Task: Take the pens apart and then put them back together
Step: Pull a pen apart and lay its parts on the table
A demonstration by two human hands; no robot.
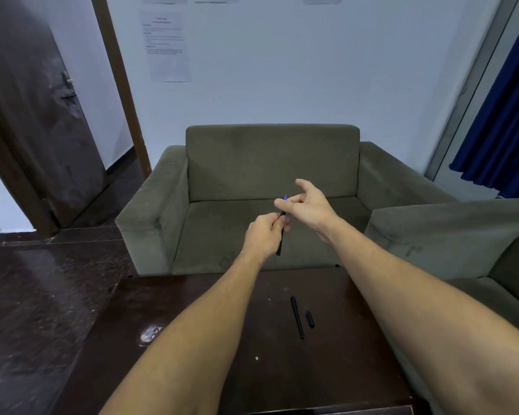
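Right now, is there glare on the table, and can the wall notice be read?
Head view: one small glare patch on the left of the dark table; same view, the wall notice is too blurred to read; the door frame leans, likely wide-angle distortion.

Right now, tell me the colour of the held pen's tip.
Blue tip on a black pen, seen best in the head view.
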